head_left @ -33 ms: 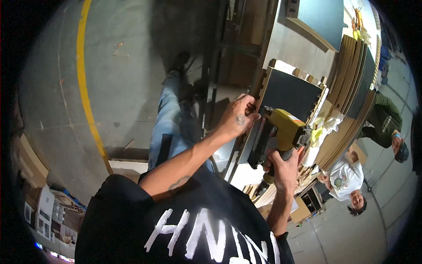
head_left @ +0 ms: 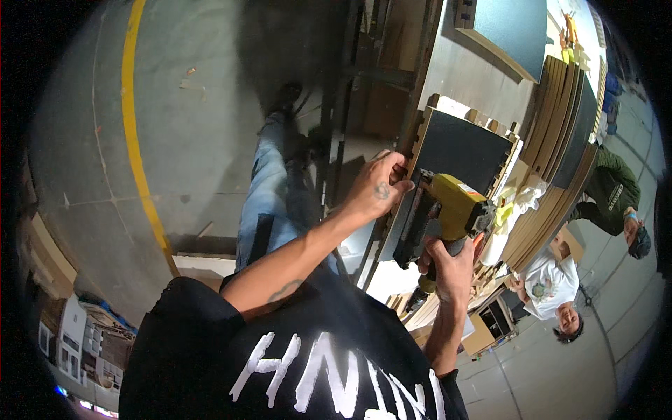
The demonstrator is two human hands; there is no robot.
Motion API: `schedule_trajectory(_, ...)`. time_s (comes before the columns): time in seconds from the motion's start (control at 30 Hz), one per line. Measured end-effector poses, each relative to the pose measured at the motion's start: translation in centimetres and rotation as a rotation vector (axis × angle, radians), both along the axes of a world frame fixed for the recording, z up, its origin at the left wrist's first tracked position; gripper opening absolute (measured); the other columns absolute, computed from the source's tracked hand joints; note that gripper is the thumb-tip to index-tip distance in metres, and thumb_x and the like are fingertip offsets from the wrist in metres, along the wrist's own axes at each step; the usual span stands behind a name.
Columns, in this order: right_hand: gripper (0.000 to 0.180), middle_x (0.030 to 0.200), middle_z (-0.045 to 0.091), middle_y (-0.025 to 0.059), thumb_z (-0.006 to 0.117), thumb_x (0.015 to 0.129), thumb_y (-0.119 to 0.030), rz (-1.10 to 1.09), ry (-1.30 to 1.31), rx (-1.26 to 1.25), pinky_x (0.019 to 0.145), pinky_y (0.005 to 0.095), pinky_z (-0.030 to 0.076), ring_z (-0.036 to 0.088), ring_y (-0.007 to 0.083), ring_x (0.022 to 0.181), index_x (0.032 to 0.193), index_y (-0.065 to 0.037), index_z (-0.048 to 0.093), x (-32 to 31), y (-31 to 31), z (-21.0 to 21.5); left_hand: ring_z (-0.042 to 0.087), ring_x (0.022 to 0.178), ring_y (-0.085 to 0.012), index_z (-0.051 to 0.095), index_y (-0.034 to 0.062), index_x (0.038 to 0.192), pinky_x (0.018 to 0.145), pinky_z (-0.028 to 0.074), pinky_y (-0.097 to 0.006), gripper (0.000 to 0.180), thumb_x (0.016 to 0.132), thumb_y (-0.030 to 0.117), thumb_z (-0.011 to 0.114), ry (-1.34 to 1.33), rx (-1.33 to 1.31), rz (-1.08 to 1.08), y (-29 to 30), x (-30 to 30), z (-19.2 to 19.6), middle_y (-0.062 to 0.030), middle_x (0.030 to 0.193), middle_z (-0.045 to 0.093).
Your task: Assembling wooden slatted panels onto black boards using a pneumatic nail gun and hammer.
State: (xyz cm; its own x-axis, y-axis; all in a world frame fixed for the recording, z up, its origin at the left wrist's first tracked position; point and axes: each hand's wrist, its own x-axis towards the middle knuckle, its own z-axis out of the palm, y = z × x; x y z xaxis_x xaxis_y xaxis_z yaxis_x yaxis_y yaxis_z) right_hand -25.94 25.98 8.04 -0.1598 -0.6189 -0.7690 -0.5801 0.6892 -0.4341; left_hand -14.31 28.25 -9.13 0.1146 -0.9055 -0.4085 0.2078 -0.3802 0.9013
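My right hand (head_left: 451,269) is wrapped round the handle of a yellow and black nail gun (head_left: 456,210). The gun's black nose and magazine lie over the left side of a shallow wooden box (head_left: 465,143) with a dark panel and notched, finger-jointed edges. My left hand (head_left: 380,187) is closed at the box's left edge, its fingers curled and its thumb against the side. The fingertips are partly hidden there. Beneath the gun, part of the box is covered from sight.
Another dark-topped wooden box (head_left: 505,35) sits farther along the workbench (head_left: 465,77). Long boards (head_left: 549,133) are stacked on the right, beside crumpled clear plastic (head_left: 528,196). Two people (head_left: 616,192) are beyond the bench. A yellow line (head_left: 133,133) crosses the floor at left.
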Motion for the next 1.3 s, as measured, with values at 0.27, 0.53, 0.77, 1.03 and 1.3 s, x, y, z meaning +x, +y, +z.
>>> schedule_trajectory(0.27, 0.008, 0.057, 0.058, 0.0058, 0.063, 0.082, -0.004, 0.035, 0.053, -0.052, 0.041, 0.0278, 0.043, 0.054, 0.0129, 0.044, 0.082, 0.003, 0.058, 0.2, 0.5, -0.3, 0.064, 0.082, -0.0239, 0.059, -0.0009, 0.104, 0.073, 0.051, -0.035, 0.034, 0.077, 0.008, 0.078, -0.008, -0.024, 0.026, 0.4, -0.7, -0.1, -0.0123, 0.093, 0.061)
schedule_trajectory(0.53, 0.009, 0.059, 0.058, 0.0053, 0.062, 0.081, -0.004, -0.001, 0.092, -0.002, 0.042, 0.0279, 0.043, 0.055, 0.013, 0.046, 0.084, 0.002, 0.057, -0.8, 2.8, 0.8, 0.065, 0.081, -0.0207, 0.058, 0.0002, 0.11, 0.072, 0.051, -0.034, 0.041, 0.077, 0.007, 0.079, -0.1, 0.101, -0.043, 2.1, -1.3, 0.7, -0.0114, 0.091, 0.064)
schedule_trajectory(0.77, 0.01, 0.059, 0.058, 0.0052, 0.062, 0.082, -0.007, 0.011, 0.048, -0.049, 0.042, 0.0276, 0.043, 0.055, 0.0133, 0.045, 0.083, 0.002, 0.058, -1.5, 3.3, -0.3, 0.067, 0.083, -0.021, 0.06, 0.0004, 0.104, 0.074, 0.051, -0.033, 0.033, 0.077, 0.005, 0.077, 0.032, 0.113, -0.099, 2.7, -1.7, -0.3, -0.0108, 0.092, 0.066)
schedule_trajectory(1.03, 0.01, 0.059, 0.06, 0.0059, 0.063, 0.081, -0.007, 0.02, 0.087, -0.003, 0.043, 0.0283, 0.044, 0.056, 0.0141, 0.045, 0.081, 0.003, 0.059, -1.5, 3.3, -0.3, 0.067, 0.083, -0.0212, 0.059, 0.0006, 0.105, 0.074, 0.052, -0.034, 0.033, 0.078, 0.005, 0.077, 0.049, 0.039, -0.057, 3.3, -2.7, -1.2, -0.0109, 0.093, 0.067)
schedule_trajectory(1.3, 0.008, 0.061, 0.054, 0.0036, 0.06, 0.083, -0.007, 0.037, 0.092, 0.052, 0.042, 0.0277, 0.043, 0.053, 0.0126, 0.046, 0.087, 0.001, 0.058, -2.7, 5.3, 0.8, 0.065, 0.083, -0.0238, 0.057, 0.0003, 0.102, 0.073, 0.05, -0.035, 0.034, 0.076, 0.007, 0.078, 0.034, 0.096, -0.101, 5.0, -2.2, -0.3, -0.0128, 0.091, 0.064)
